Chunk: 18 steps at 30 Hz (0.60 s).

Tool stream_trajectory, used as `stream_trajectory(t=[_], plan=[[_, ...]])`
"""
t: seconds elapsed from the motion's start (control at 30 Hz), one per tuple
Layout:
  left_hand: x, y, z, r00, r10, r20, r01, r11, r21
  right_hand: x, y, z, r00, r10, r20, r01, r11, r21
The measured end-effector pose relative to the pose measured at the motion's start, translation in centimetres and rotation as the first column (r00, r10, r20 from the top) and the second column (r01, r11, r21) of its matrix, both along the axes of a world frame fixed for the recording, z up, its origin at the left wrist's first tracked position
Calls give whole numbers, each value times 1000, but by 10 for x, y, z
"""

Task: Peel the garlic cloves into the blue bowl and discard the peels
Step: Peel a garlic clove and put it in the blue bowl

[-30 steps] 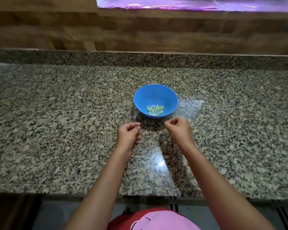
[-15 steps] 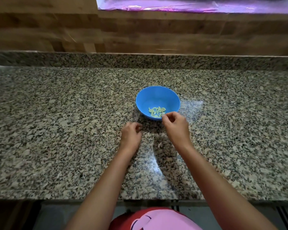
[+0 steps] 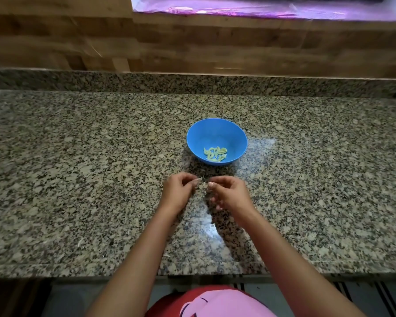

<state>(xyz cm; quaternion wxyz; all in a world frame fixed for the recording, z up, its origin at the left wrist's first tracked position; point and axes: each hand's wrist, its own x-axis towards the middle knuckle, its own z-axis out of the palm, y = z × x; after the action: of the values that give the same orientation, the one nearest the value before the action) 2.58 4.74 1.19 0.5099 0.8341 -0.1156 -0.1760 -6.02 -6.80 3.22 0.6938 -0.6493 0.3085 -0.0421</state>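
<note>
Left hand (image 3: 177,193) and right hand (image 3: 231,194) meet over the counter (image 3: 78,179), just near of the bowl (image 3: 215,131). Both sets of fingers are curled, tips pinching a pale bit (image 3: 204,185); clove or peel, I cannot tell. Peeled cloves (image 3: 215,153) lie in the bowl at mid-counter. Half a second ago the right hand was at the bowl's near rim; it has drawn back to the left.

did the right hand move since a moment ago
Yes: the right hand drew back from the near rim of the blue bowl, toward the left hand.
</note>
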Motion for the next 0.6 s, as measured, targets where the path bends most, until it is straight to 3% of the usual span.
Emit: stream_trajectory(t=[0.1,0.23,0.43,0.6], plan=[[-14,1,2,962,-2,-272,-69,965,-254,1,3,3,999,39,20,-40,997,58],[-23,2,5,911,-16,-412,-172,893,-415,-1,3,2,997,66,36,-68,996,58],[-24,6,15,883,-32,-468,-199,879,-434,-4,1,2,989,112,92,-113,994,11],[-23,8,25,801,-49,-597,-278,852,-444,-3,4,-2,977,124,173,-116,992,-58]])
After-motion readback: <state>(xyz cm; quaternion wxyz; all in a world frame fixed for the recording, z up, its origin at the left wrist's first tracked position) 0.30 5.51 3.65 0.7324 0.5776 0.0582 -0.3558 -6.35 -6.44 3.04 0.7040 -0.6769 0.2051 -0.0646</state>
